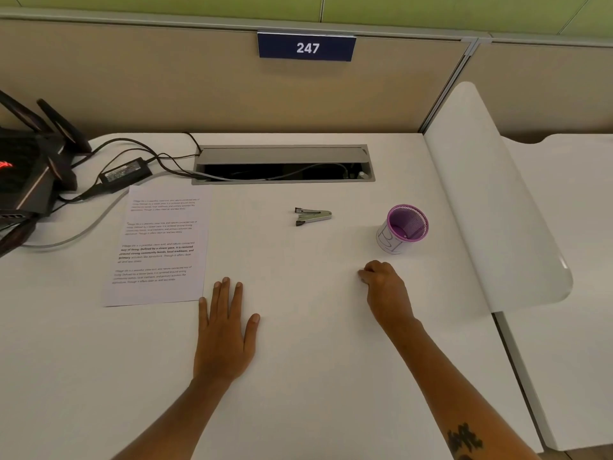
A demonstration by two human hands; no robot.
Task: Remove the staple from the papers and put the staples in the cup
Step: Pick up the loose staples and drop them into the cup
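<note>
One printed sheaf of papers (pixel 159 247) is seen at the left of the white worktop (pixel 298 376), one metal staple remover (pixel 312 216) near the middle, and one purple mesh cup (pixel 403 229) to the right. Whether a staple is in the papers cannot be told. The left hand (pixel 225 330) is laid flat with fingers spread, just beside the papers' near corner. The right hand (pixel 384 287) is curled on the worktop near the cup; nothing is seen held in it.

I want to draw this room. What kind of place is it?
Probably an office cubicle: a white desk walled by tan partition panels, a blue sign reading 247, and a cable hatch set into the desk.
</note>
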